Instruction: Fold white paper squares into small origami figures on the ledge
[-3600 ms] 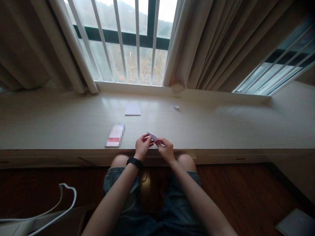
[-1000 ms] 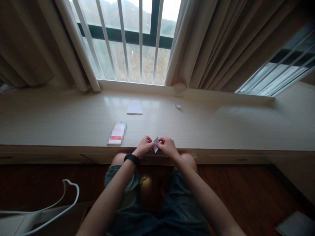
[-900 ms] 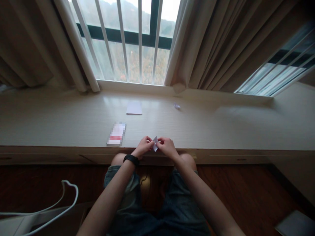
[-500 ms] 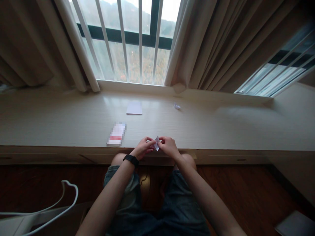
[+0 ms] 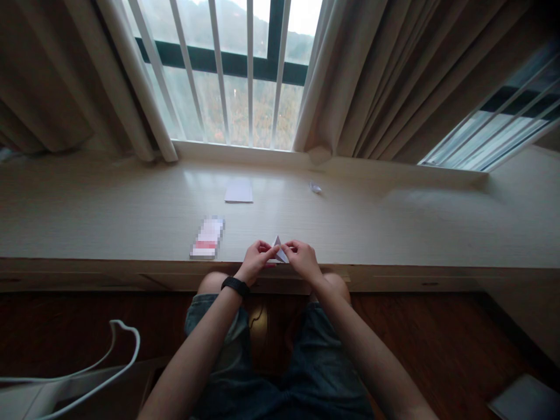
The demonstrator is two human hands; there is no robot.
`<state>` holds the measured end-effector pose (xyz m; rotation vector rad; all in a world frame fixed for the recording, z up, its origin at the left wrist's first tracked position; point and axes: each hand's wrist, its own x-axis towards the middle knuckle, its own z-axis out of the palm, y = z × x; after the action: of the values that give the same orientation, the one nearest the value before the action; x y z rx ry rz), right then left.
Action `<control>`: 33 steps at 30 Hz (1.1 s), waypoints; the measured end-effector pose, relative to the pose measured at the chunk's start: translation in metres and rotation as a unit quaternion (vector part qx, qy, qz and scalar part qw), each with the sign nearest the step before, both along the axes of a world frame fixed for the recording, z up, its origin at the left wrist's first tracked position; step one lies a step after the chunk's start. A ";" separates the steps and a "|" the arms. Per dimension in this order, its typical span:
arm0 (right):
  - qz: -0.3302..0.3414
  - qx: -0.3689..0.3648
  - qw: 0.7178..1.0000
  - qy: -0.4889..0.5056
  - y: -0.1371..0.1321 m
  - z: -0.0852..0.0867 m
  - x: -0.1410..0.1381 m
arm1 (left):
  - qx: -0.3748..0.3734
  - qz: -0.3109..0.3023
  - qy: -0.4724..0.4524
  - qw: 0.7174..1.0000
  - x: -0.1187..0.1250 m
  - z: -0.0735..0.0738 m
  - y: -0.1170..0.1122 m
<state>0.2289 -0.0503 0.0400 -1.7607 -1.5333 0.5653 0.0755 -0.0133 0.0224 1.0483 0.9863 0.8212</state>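
Between my two hands is a small piece of folded white paper (image 5: 279,252), held just above the front edge of the desk, with a pointed tip upward. My left hand (image 5: 258,256), with a black band on its wrist, pinches the paper's left side between thumb and fingers. From the other side, my right hand (image 5: 301,256) pinches its right part. The fingers cover some of the folds. Further back on the desk (image 5: 371,233) lie a flat white paper stack or folded sheet (image 5: 238,191) and a small folded paper piece (image 5: 315,188).
A phone-like object (image 5: 207,238), blurred by pixels, lies left of my hands near the desk's front edge. Behind the desk are a barred window (image 5: 236,105) and curtains (image 5: 371,76). A white curved frame (image 5: 126,350) stands at lower left, beside my legs.
The folded paper has turned in my fingers, from a narrow diamond outline to a wider triangle. Both hands have shifted slightly up, staying close together.
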 end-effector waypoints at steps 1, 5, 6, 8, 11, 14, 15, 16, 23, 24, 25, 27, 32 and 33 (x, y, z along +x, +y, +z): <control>0.001 -0.006 1.000 0.002 0.001 0.000 0.001 | 0.012 0.007 0.009 1.000 0.002 0.000 0.000; -0.005 -0.011 1.000 0.025 0.006 -0.003 0.005 | 0.049 0.015 0.014 0.999 0.007 0.003 -0.002; -0.006 -0.011 0.999 0.036 0.007 -0.005 0.006 | 0.056 0.011 0.009 0.998 0.008 0.004 -0.003; -0.005 -0.014 0.997 0.070 0.008 -0.009 0.010 | 0.070 0.000 0.007 0.998 0.008 0.005 -0.004; 0.005 -0.018 0.992 0.126 0.012 -0.017 0.016 | 0.096 -0.020 0.023 0.995 0.005 0.003 -0.003; 0.019 -0.019 0.988 0.153 0.015 -0.023 0.021 | 0.123 -0.036 0.040 0.991 0.003 0.000 -0.003; 0.023 -0.019 0.987 0.158 0.016 -0.024 0.022 | 0.131 -0.037 0.039 0.990 0.002 -0.001 -0.003; 0.028 -0.018 0.986 0.162 0.017 -0.025 0.022 | 0.138 -0.037 0.037 0.989 0.002 -0.001 -0.003; -0.002 0.015 0.990 0.142 0.022 -0.023 0.030 | 0.195 -0.050 0.092 0.975 -0.006 -0.006 0.002; -0.012 0.019 0.992 0.124 0.026 -0.021 0.035 | 0.217 -0.034 0.129 0.967 -0.009 -0.007 0.005; -0.023 0.022 0.995 0.097 0.030 -0.019 0.040 | 0.249 -0.010 0.181 0.951 -0.013 -0.009 0.009; -0.060 0.024 0.998 0.013 0.045 -0.014 0.054 | 0.326 0.032 0.301 0.896 -0.020 -0.012 0.017; -0.101 -0.031 0.970 -0.218 0.108 -0.004 0.091 | 0.453 0.035 0.496 0.740 -0.024 -0.020 0.036; -0.105 -0.047 0.962 -0.248 0.123 -0.004 0.099 | 0.466 0.032 0.514 0.719 -0.023 -0.022 0.038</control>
<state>0.3275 0.0725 0.0359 -2.2231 -1.6292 0.0903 0.0530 0.0244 0.0009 2.5378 1.5650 0.7677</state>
